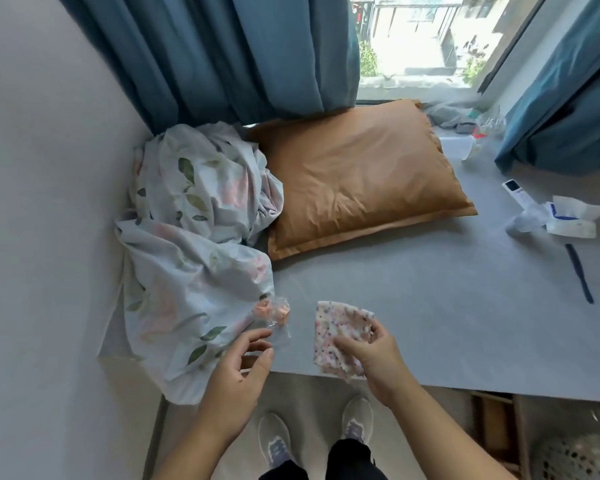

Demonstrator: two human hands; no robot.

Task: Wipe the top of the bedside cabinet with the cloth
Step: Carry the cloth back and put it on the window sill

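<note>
Two hands work at the near edge of a wide grey surface [413, 306], presumably the cabinet top to be wiped. Right hand [378, 355] pinches a speckled cloth [336, 334], thumb on top, fingers curled under; the cloth lies partly on the surface and droops over the near edge, bunched as if being gathered into a wiping pad. Left hand [236, 372] is half open, fingers spread and empty, reaching toward a clear packet with pink pieces inside [274, 317], just beside the fingertips but apart from them. Judgement: the packet sits in the wiping path, so it likely gets cleared first. Floral sheet [194, 237] is heaped along the left edge, spilling over the near left corner. Orange pillow [357, 174] lies at the far edge under the window. Remote [516, 194], tissue pack [568, 220] and a dark pen [579, 271] lie near the right edge. Wiping not yet begun.
</note>
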